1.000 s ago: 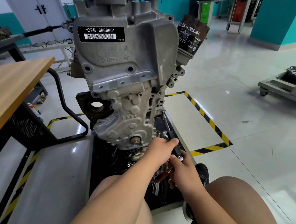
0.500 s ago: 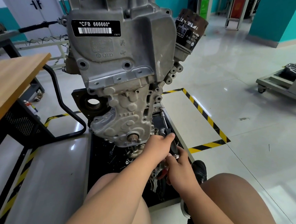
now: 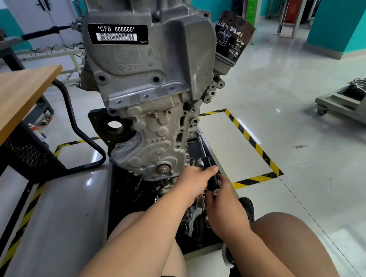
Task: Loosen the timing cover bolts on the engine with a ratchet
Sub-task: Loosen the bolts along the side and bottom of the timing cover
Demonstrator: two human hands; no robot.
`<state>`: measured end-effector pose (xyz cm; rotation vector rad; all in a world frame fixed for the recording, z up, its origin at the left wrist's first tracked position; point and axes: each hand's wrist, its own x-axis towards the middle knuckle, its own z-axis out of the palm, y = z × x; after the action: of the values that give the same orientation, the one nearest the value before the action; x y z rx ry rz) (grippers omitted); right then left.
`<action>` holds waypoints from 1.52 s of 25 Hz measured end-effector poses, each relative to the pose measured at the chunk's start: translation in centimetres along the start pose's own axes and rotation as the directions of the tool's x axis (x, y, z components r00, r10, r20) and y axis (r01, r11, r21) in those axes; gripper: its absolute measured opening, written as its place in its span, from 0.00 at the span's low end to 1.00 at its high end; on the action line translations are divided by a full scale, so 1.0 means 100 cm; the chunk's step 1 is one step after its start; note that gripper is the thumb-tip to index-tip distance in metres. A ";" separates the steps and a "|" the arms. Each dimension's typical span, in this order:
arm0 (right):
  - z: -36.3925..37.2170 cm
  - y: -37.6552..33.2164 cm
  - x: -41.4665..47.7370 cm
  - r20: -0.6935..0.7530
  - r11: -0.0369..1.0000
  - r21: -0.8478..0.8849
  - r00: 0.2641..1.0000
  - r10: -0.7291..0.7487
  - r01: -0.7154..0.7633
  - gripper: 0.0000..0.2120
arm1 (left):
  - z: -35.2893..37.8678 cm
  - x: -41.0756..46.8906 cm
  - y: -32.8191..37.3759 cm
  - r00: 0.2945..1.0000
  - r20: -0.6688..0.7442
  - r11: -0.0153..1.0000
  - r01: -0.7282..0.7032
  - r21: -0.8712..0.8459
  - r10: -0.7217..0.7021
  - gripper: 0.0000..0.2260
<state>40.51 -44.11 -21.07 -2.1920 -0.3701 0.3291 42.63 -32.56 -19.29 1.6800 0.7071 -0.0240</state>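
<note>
A grey aluminium engine (image 3: 148, 80) stands upright in front of me, its ribbed timing cover (image 3: 152, 146) at the bottom with the crank stub (image 3: 163, 168) showing. My left hand (image 3: 194, 183) grips the head end of a black-handled ratchet (image 3: 210, 173) at the cover's lower right corner. My right hand (image 3: 223, 206) holds the ratchet's lower handle just below. A thin metal extension (image 3: 201, 143) rises from the tool along the engine's right side. The bolt under the socket is hidden.
A black tray (image 3: 125, 197) under the engine holds loose metal parts (image 3: 193, 219). A wooden-topped bench (image 3: 10, 101) stands at left, an oil filter (image 3: 232, 36) sticks out at upper right. Yellow-black floor tape (image 3: 253, 142) lies right; a wheeled cart (image 3: 347, 102) stands far right.
Both hands stay on the ratchet at the same corner; my head has dipped slightly, so the engine sits a little higher and closer in view.
</note>
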 end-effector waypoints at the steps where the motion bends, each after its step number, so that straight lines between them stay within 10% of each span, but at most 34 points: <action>1: 0.002 0.000 0.000 -0.015 0.997 -0.072 1.000 -0.012 0.011 0.26 | 0.000 0.000 -0.001 1.000 -0.013 1.000 -0.008 0.005 0.008 0.15; 6: 0.006 -0.002 0.003 0.070 0.959 0.270 0.995 0.064 -0.081 0.25 | 0.002 0.000 -0.001 0.998 -0.066 0.999 0.008 0.040 -0.005 0.17; 12: 0.004 -0.005 0.005 0.233 0.666 0.684 0.954 0.188 -0.298 0.17 | 0.000 0.004 0.003 0.995 -0.006 0.994 0.096 -0.060 -0.097 0.17; 16: 0.000 -0.002 0.004 0.199 0.764 0.580 0.959 0.204 -0.283 0.21 | 0.002 0.005 0.001 0.999 0.000 0.998 0.046 -0.036 -0.046 0.17; 21: 0.007 0.002 0.002 -0.013 0.999 -0.035 0.999 0.031 -0.031 0.26 | 0.003 0.004 -0.003 0.995 -0.081 0.997 -0.049 0.061 0.054 0.17; 24: 0.010 0.002 0.004 0.005 0.979 0.200 0.999 0.051 -0.051 0.25 | 0.002 0.005 -0.001 0.991 -0.104 0.992 -0.071 0.100 0.081 0.19; 29: 0.007 0.004 0.012 0.149 0.661 0.695 0.956 0.252 -0.283 0.06 | -0.001 0.019 0.006 0.991 -0.129 0.992 0.031 -0.123 -0.047 0.17; 38: -0.006 0.015 0.023 -0.083 0.787 0.599 0.967 0.242 -0.146 0.03 | -0.004 0.075 0.053 0.950 -0.135 0.861 0.186 -0.474 -0.280 0.09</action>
<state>43.10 -44.51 -22.13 -1.6192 0.0568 0.3289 51.01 -29.22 -17.40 1.1449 0.9844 0.1331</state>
